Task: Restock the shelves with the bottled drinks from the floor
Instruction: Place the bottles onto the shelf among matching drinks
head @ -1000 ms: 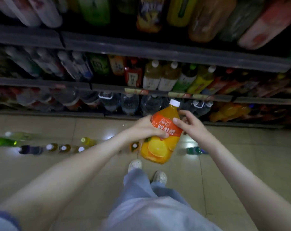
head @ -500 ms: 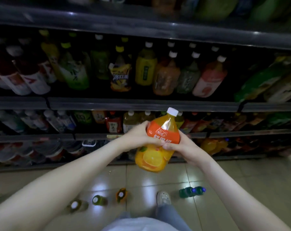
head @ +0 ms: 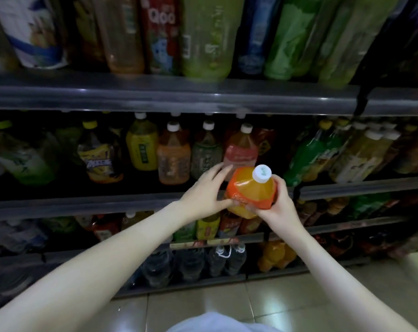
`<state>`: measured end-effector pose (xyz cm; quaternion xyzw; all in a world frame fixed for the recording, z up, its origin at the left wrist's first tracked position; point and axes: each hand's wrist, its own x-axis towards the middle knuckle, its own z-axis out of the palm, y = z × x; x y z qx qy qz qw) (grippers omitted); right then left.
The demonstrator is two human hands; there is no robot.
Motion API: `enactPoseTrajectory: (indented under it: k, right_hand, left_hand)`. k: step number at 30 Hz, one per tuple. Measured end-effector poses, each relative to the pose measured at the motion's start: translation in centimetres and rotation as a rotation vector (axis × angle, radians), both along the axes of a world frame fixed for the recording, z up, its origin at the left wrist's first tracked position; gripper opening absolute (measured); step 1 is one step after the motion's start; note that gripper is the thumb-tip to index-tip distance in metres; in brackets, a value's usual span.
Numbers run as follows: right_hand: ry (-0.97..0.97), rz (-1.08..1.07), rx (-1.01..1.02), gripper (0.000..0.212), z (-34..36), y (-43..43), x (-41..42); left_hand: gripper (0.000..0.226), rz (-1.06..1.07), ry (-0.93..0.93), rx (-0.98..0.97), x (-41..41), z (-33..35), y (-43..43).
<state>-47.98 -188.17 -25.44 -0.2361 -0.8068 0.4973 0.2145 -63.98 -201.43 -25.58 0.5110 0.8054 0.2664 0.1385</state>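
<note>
Clothing: a pale garment (head: 217,324) fills the bottom edge, with glossy floor tiles (head: 287,303) just beyond it.
Right hand: the right hand (head: 278,207) wraps the orange juice bottle (head: 251,190) from the right and from underneath, its fingers curled round the orange label.
Left hand: the left hand (head: 203,195) lies against the bottle's left side, fingers long and nearly straight, thumb pressed at the label's lower edge. It steadies rather than grips.
Bottle: it is tilted toward the camera with its white cap (head: 261,173) uppermost. It is held in the air in front of the middle shelf (head: 83,207) and rests on nothing.
Lowest tier: clear water bottles (head: 191,264) stand here, with orange bottles (head: 275,257) of a similar colour just to their right.
Middle shelf: there is a row of tea and juice bottles (head: 172,154), and a pink-labelled bottle (head: 241,149) stands right behind the left fingertips.
Possible slot: the dark patch right of the pink-labelled bottle may be free room, though the dim, blurred view makes that unsure.
Top shelf: large bottles (head: 208,39) stand above a grey rail (head: 155,97).
Progress: one drink is lifted to shelf height but not yet placed. Setting it down is the step in hand. How many remain on the floor cannot be told from here.
</note>
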Motion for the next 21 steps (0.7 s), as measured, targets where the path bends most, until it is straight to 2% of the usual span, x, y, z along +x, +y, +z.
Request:
enactPoseTrajectory:
  k: [4,9,12,18,21]
  right_hand:
    - [0.032,-0.083,0.014,0.086,1.0,4.8,0.9]
    - [0.008,-0.092,-0.006,0.087,1.1,8.1,0.8]
    - [-0.006,-0.070,-0.015,0.087,0.7,8.4,0.2]
    - [-0.025,-0.092,-0.011,0.092,0.0,9.2,-0.3]
    - [0.000,-0.113,-0.043,0.093,0.4,9.9,-0.1]
  left_hand:
    - [0.067,0.116,0.365,-0.001,-0.3,-0.9,3.7]
    - [0.072,0.203,0.579,-0.032,-1.7,-1.2,6.5]
    - [0.077,0.195,0.619,-0.102,-2.5,-0.4,8.1]
    - [0.085,0.184,0.465,-0.136,-3.0,-0.5,11.6]
    - [0.082,0.205,0.461,-0.091,-2.4,-0.8,11.8]
